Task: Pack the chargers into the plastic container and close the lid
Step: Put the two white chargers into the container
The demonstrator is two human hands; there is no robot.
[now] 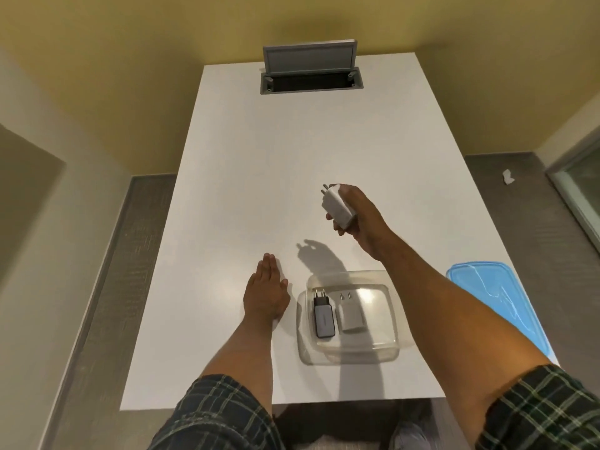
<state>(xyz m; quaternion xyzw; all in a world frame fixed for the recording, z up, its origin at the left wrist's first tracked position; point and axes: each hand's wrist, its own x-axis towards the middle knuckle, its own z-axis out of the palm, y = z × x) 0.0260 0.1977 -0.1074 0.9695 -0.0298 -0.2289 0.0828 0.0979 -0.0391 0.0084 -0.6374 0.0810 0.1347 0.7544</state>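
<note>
A clear plastic container [383, 350] sits uncovered on the white table [259, 173] near its front edge. Inside lie a black-and-grey charger [323, 316] on the left and a white charger [351, 315] beside it. My right hand [363, 219] is raised above the table beyond the container and grips a third, white charger [337, 206] with its pins pointing up and away. My left hand [268, 289] rests flat on the table just left of the container, fingers together, holding nothing. The blue lid [496, 300] lies at the table's right edge, partly behind my right forearm.
A grey cable hatch [311, 80] with its flap raised sits in the table's far end. Grey floor runs along both sides of the table, with a white scrap [507, 177] on the right. Yellow walls stand behind.
</note>
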